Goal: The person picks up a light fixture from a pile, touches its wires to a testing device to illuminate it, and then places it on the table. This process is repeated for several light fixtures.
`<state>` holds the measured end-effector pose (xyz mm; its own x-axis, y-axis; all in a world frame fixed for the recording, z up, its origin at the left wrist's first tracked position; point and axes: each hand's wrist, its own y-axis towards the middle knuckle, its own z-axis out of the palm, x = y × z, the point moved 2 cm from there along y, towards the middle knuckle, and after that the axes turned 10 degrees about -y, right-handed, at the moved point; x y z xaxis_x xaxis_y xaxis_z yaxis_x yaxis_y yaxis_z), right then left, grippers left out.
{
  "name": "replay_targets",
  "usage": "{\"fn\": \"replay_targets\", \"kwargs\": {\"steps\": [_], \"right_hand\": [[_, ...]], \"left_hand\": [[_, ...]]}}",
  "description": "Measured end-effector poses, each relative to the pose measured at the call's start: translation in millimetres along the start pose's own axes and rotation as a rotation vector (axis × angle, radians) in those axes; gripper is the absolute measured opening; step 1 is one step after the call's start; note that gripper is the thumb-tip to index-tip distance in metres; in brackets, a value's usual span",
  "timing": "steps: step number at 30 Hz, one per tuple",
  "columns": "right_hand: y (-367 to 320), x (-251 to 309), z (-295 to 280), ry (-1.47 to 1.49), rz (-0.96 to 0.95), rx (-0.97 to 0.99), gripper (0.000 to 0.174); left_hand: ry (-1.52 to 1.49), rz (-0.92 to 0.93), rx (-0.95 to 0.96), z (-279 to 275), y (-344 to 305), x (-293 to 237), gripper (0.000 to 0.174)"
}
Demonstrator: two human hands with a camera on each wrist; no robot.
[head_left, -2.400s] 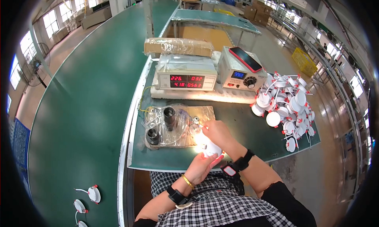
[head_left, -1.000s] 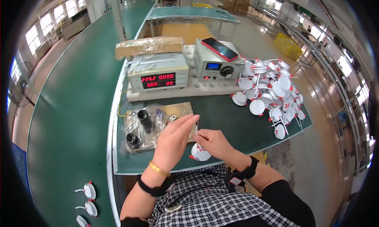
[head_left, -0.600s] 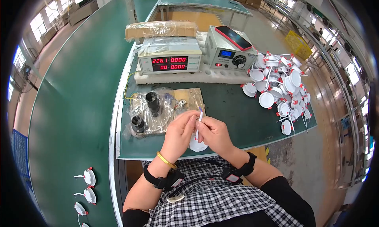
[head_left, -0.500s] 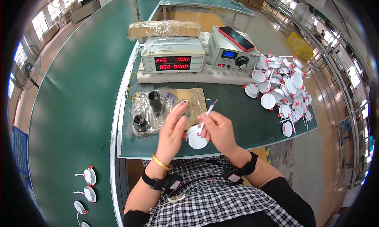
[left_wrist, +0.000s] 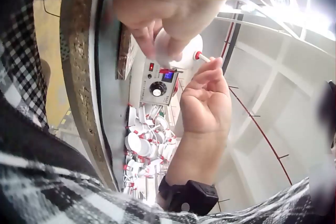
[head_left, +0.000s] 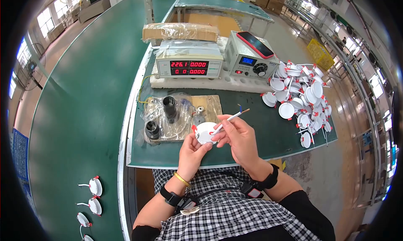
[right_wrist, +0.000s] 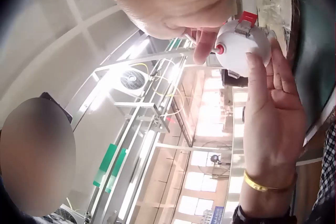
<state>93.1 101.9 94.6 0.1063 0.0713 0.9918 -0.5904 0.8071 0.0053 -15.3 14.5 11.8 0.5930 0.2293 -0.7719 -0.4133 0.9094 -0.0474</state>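
A round white downlight (head_left: 205, 132) with red-tipped spring clips is held above the bench's front edge. My left hand (head_left: 191, 157) grips its rim, thumb on the back face, as the right wrist view also shows. My right hand (head_left: 242, 142) pinches the white cable (head_left: 228, 122) that leaves the lamp through a red grommet (right_wrist: 219, 49). Bare wire ends, one blue and one brown, stick out past the fingers. Behind the lamp lies a plastic-wrapped board (head_left: 180, 115) with two black sockets (head_left: 169, 107) and a small metal contact (head_left: 200, 110).
A power meter (head_left: 189, 67) with red digits and a supply box (head_left: 250, 58) with a phone on top stand on white foam at the back. Several downlights are heaped at the right (head_left: 298, 100). More lie in a row on the green belt (head_left: 84, 136) at the left.
The meter's readings dropped to zero as the lamp went dark. The left hand came off the lamp, opened, then took its rim again. The lamp has risen and tilted in the hands.
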Motion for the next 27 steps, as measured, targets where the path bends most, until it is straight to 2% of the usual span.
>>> {"fn": "replay_targets", "kwargs": {"steps": [1,3,4,6,7,8,10,12,14,16,17,23,27], "right_hand": [[1,0,-4,0.000,0.000,-0.001,0.029],[8,2,-15,-0.418,-0.219,-0.004,0.027],[11,1,-15,-0.418,-0.218,-0.005,0.027],[18,-1,-15,-0.374,-0.116,-0.033,0.027],[23,-5,-14,-0.519,-0.155,-0.070,0.027],[29,-8,-17,-0.522,-0.162,-0.068,0.027],[42,-21,-23,-0.803,-0.001,0.030,0.027],[51,-31,-25,-0.867,-0.031,-0.006,0.031],[56,-33,-25,-1.120,0.002,0.121,0.032],[64,-37,-25,-1.201,0.009,0.179,0.030],[68,-39,-25,-1.278,0.022,0.230,0.028],[85,-43,-19,-1.246,0.123,0.309,0.026],[89,-49,-18,-1.269,0.095,0.320,0.027]], "left_hand": [[0.000,-0.001,0.001,0,-1,-2,0.047],[0.046,-0.075,0.056,3,-5,-6,0.037],[0.046,-0.076,0.057,1,-6,-6,0.037],[-0.001,-0.244,0.098,2,-9,-2,0.030],[-0.049,-0.311,0.089,5,-9,0,0.032],[-0.050,-0.303,0.091,7,-10,2,0.032],[-0.192,-0.424,0.084,13,-11,7,0.032],[-0.210,-0.423,0.086,16,-11,12,0.033],[-0.231,-0.425,0.088,16,-11,14,0.034],[-0.276,-0.544,0.152,16,-10,15,0.037],[-0.282,-0.548,0.138,17,-10,15,0.039],[-0.405,-0.477,0.131,14,-5,23,0.040],[-0.492,-0.480,0.126,12,-4,23,0.042]]}}
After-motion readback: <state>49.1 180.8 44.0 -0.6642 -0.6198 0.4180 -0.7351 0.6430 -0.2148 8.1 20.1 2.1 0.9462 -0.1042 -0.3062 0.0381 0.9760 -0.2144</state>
